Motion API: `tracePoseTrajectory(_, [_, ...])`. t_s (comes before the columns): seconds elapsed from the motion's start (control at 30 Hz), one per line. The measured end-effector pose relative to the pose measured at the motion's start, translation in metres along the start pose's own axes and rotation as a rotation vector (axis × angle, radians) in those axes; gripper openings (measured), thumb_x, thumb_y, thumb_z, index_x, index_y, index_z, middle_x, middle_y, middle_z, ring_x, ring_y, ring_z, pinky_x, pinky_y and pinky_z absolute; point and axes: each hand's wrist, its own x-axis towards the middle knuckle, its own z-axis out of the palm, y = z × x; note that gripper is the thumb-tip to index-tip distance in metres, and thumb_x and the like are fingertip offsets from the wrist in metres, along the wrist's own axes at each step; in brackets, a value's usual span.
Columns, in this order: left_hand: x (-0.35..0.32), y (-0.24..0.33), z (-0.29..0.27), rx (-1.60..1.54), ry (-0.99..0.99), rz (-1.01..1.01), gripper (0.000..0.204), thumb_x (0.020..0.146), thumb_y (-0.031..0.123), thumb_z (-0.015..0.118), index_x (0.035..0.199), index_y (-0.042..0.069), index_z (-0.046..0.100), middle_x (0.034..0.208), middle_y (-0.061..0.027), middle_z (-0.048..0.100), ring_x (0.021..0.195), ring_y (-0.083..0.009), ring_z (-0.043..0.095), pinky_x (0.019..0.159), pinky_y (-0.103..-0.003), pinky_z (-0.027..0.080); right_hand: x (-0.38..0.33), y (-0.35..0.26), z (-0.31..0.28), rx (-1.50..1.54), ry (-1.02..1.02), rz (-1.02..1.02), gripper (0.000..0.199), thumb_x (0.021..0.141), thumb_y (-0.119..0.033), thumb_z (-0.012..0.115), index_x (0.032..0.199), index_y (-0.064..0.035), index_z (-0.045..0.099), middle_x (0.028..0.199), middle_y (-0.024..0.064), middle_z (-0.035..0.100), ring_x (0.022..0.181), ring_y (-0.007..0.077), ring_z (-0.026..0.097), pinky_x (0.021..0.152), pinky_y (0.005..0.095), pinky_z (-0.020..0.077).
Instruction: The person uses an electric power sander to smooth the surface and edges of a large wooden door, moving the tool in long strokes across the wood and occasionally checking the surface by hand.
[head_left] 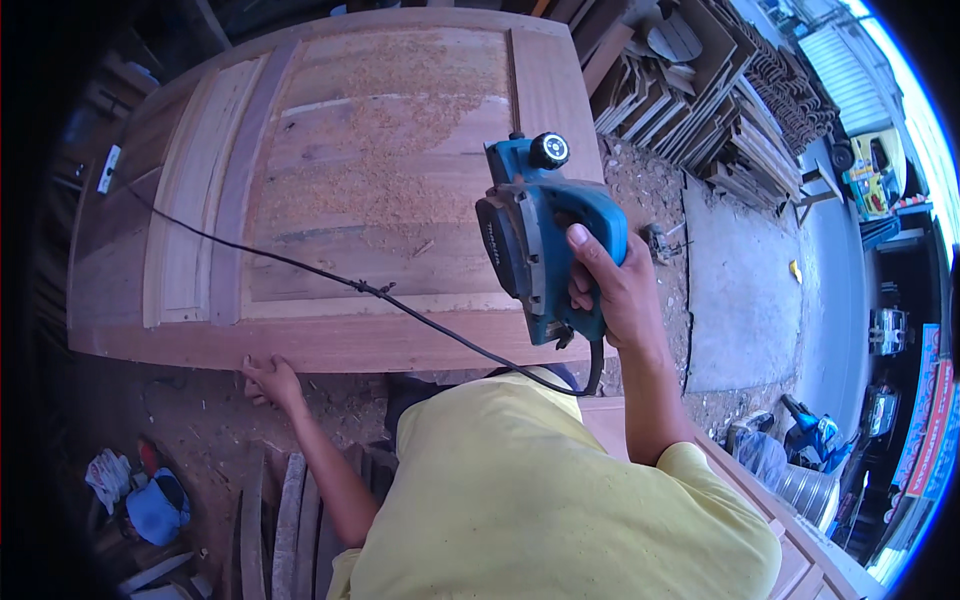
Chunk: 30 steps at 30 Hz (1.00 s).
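My right hand (628,290) is wrapped round the rear handle of a teal electric hand planer (540,235), holding it up over the right part of a large wooden door panel (400,335). The planer is tilted, its round black front knob pointing away from me. From its handle a black power cord (440,318) droops and runs left across the panel, with a knot or wrapped joint midway. My left hand (270,382) rests at the panel's near edge, fingers bent against it; whether they grip it is hard to tell.
Wood shavings (390,190) cover the panel's recessed middle. A white power strip (109,170) lies at its far left. Stacked boards (690,90) stand at the back right, beside a concrete slab (745,290). Timber pieces (285,520) and a blue cap-like item (158,508) are at lower left.
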Motion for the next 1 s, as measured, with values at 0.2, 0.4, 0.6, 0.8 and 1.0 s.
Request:
tracePoseTrajectory(0.2, [-0.183, 0.106, 0.059, -0.683, -0.366, -0.126, 0.071, 0.116, 0.06, 0.041, 0.157, 0.003, 0.052, 0.151, -0.0183, 0.062, 0.133, -0.0269, 0.061, 0.11, -0.041, 0.047, 0.022, 0.014, -0.142, -0.169, -0.064, -0.051, 0.043, 0.101, -0.037, 0.084, 0.117, 0.0003, 0.068, 0.069, -0.0012, 0.059, 0.054, 0.0079, 0.054, 0.05, 0.0253, 0.0428])
tracePoseTrajectory(0.4, [-0.281, 0.276, 0.123, -1.182, -0.793, -0.361, 0.085, 0.112, 0.061, 0.053, 0.168, 0.001, 0.03, 0.151, -0.0262, 0.06, 0.139, -0.0331, 0.059, 0.114, -0.046, 0.049, 0.025, 0.031, -0.263, -0.312, -0.18, 0.0, 0.034, 0.102, -0.029, 0.082, 0.111, 0.0, 0.068, 0.066, -0.0005, 0.059, 0.05, 0.008, 0.052, 0.047, 0.0253, 0.0393])
tracePoseTrajectory(0.6, [-0.302, 0.321, 0.159, -1.315, -0.843, -0.389, 0.047, 0.111, 0.042, 0.065, 0.146, 0.011, 0.057, 0.11, -0.0077, 0.072, 0.097, -0.0177, 0.069, 0.083, -0.035, 0.057, 0.033, 0.058, -0.32, -0.459, -0.256, -0.153, 0.044, 0.098, -0.032, 0.086, 0.123, 0.0012, 0.073, 0.073, -0.0007, 0.066, 0.06, 0.0077, 0.056, 0.055, 0.0262, 0.0438])
tracePoseTrajectory(0.8, [-0.314, 0.297, 0.183, -0.679, -0.698, -0.077, 0.042, 0.109, 0.04, 0.07, 0.139, 0.011, 0.066, 0.105, 0.0018, 0.067, 0.088, -0.0088, 0.059, 0.075, -0.03, 0.051, 0.041, 0.074, -0.337, -0.379, -0.239, -0.217, 0.042, 0.096, -0.028, 0.088, 0.123, 0.0009, 0.075, 0.082, 0.0011, 0.071, 0.07, 0.0083, 0.059, 0.063, 0.027, 0.0482])
tracePoseTrajectory(1.0, [-0.337, 0.272, 0.188, -0.698, -1.059, -0.316, 0.066, 0.113, 0.058, 0.055, 0.158, 0.009, 0.055, 0.144, -0.0108, 0.067, 0.116, -0.0203, 0.065, 0.094, -0.039, 0.057, 0.06, 0.027, -0.323, -0.704, -0.579, -0.58, 0.042, 0.091, -0.025, 0.09, 0.12, -0.0002, 0.073, 0.087, 0.0139, 0.077, 0.072, 0.0269, 0.074, 0.069, 0.0407, 0.0562])
